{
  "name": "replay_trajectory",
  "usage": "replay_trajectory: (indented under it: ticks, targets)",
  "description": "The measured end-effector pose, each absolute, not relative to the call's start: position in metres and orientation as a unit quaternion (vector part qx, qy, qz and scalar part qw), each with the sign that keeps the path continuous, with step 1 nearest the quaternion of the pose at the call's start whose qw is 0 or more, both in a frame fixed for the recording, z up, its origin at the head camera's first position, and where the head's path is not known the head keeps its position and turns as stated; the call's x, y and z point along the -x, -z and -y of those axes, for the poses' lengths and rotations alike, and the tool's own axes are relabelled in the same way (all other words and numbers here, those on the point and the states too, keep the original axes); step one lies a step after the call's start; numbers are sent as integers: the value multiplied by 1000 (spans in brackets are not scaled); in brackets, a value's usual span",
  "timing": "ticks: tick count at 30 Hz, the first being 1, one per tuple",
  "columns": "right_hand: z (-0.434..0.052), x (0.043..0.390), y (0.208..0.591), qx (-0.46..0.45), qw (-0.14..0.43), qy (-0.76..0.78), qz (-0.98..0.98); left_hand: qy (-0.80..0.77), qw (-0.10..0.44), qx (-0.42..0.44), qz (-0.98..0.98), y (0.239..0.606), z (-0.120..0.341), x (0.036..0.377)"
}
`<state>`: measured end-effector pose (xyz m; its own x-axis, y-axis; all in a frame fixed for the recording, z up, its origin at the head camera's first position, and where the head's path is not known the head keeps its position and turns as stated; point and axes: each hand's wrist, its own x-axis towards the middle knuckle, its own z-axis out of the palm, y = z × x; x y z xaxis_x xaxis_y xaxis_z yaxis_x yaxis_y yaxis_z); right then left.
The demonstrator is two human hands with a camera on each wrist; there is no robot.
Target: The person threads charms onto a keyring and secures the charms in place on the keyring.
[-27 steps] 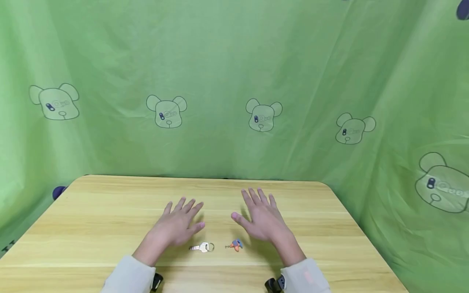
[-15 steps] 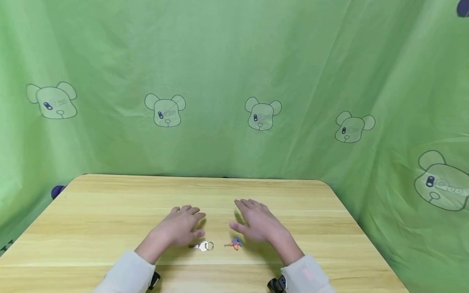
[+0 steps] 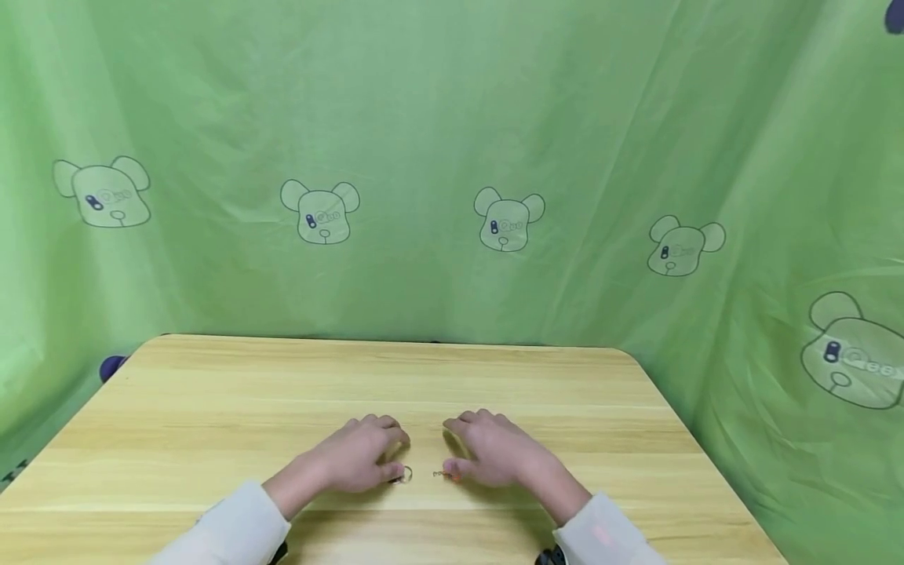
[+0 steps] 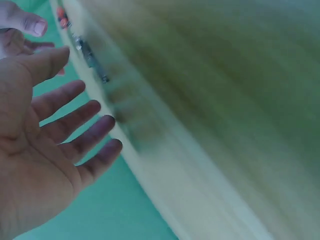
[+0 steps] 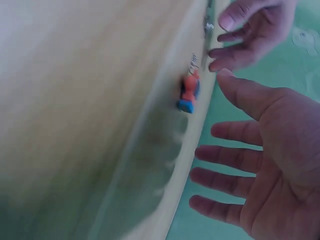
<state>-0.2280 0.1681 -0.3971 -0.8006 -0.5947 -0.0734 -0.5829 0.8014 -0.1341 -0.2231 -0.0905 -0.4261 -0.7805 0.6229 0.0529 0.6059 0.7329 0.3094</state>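
Note:
My left hand [image 3: 362, 455] hovers palm down over the silver key [image 4: 91, 56], its thumb overlapping the key in the head view so that mainly the key's metal ring [image 3: 410, 474] shows. In the left wrist view the fingers [image 4: 82, 127] are spread and relaxed, with nothing between them. Across from it, my right hand [image 3: 494, 449] hangs over a small orange and blue keychain charm [image 5: 190, 87] with a short chain [image 5: 193, 61]. The right thumb partly hides the charm in the head view. Loosely extended right fingers [image 5: 225, 156] hold nothing.
Both things lie on a light wooden table [image 3: 212, 408] near its front side, a short gap apart. Behind and beside the table hangs a green curtain [image 3: 417, 118] printed with bear heads. The sleeves are pale, with dark wrist cameras below.
Both hands have come down and back toward the key and the charm, their fingers bending from spread to more downward. Key and charm have stayed in place.

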Motion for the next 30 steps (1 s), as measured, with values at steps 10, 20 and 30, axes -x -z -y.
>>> replay_trajectory:
  ticks: [10, 20, 30]
  targets:
    - [-161, 222, 411, 423, 3, 27, -906, -225, 31, -342, -912, 432, 89, 219]
    - [-157, 225, 417, 449, -19, 25, -893, -225, 39, -356, -906, 432, 90, 223]
    - [-155, 229, 421, 467, -28, 9, -884, -200, 69, -351, -912, 432, 86, 223]
